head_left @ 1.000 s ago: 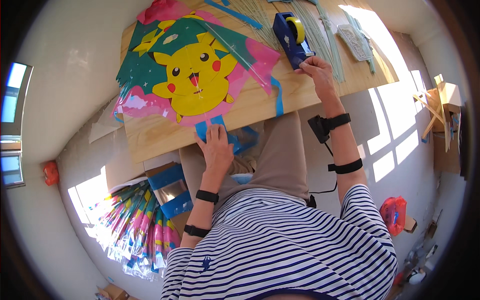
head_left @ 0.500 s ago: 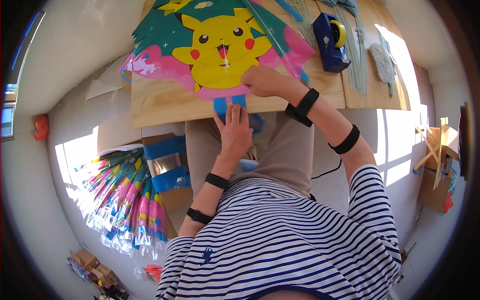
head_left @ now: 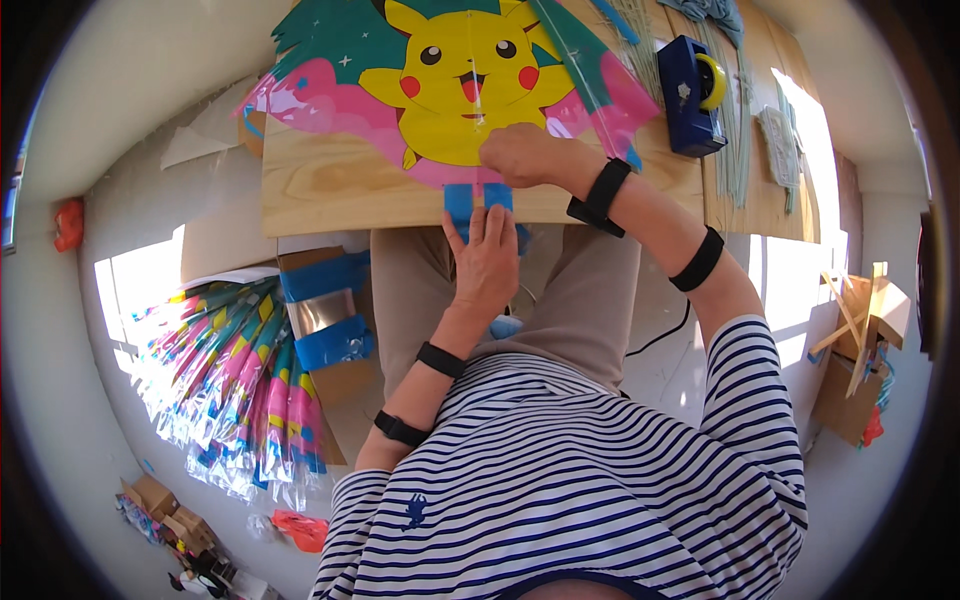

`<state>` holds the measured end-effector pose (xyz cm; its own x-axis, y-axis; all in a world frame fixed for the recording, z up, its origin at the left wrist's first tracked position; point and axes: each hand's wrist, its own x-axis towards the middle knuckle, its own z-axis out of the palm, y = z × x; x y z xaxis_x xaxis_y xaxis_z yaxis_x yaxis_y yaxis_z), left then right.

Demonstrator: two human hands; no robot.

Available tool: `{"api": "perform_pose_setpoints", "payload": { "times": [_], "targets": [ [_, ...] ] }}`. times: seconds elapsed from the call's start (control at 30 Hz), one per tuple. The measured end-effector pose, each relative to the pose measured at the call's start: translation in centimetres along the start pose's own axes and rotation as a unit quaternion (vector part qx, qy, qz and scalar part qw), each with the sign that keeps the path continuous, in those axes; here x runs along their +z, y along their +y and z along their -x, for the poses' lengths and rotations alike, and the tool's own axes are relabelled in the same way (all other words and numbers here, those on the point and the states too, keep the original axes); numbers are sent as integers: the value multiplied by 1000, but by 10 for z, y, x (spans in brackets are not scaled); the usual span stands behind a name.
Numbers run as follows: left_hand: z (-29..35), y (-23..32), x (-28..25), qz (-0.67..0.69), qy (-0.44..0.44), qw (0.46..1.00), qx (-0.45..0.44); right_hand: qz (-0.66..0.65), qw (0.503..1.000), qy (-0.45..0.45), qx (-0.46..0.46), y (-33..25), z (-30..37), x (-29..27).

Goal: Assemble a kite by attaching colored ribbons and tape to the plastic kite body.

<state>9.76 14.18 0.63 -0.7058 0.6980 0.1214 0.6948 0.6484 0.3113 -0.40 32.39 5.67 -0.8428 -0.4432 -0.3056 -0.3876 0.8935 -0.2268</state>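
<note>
A thin plastic kite sheet [head_left: 440, 120] lies on the wooden table, printed with a yellow cartoon creature on pink and green. Two blue tabs [head_left: 458, 205] stick out at its near edge. My left hand [head_left: 487, 262] reaches up to them, its fingers stretched out and the tips resting on the tabs at the table edge. Just above, my right hand [head_left: 525, 155] is closed over the lower part of the yellow figure, fingers curled down. Whatever those fingers pinch, if anything, is hidden under the hand.
To the right stands a blue tape dispenser [head_left: 690, 98] with a yellow roll. Thin pale rods [head_left: 738, 140] and a clear plastic packet [head_left: 776, 145] lie beyond it. Folded colourful kites [head_left: 240, 370] fan out at lower left, beside a box with blue tape [head_left: 325, 310].
The view has shifted, so the table sits a little farther right in it. Against the kite, my right hand has moved slightly left toward the centre line. My left hand stays at the tabs.
</note>
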Motion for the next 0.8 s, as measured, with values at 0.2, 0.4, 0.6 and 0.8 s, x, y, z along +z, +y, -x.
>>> {"api": "perform_pose_setpoints", "payload": {
  "times": [0.2,0.4,0.6,0.8],
  "targets": [
    [-2,1,-3,30,39,999,12,10,1000,-3,4,-1,-3,5],
    [-2,-1,-1,16,26,999,13,4,1000,3,9,-1,-4,9],
    [0,-2,2,-10,7,1000,13,8,1000,2,17,-1,-4,9],
    [-1,-2,0,-4,6,1000,11,5,1000,20,10,0,-4,10]
  ]
}}
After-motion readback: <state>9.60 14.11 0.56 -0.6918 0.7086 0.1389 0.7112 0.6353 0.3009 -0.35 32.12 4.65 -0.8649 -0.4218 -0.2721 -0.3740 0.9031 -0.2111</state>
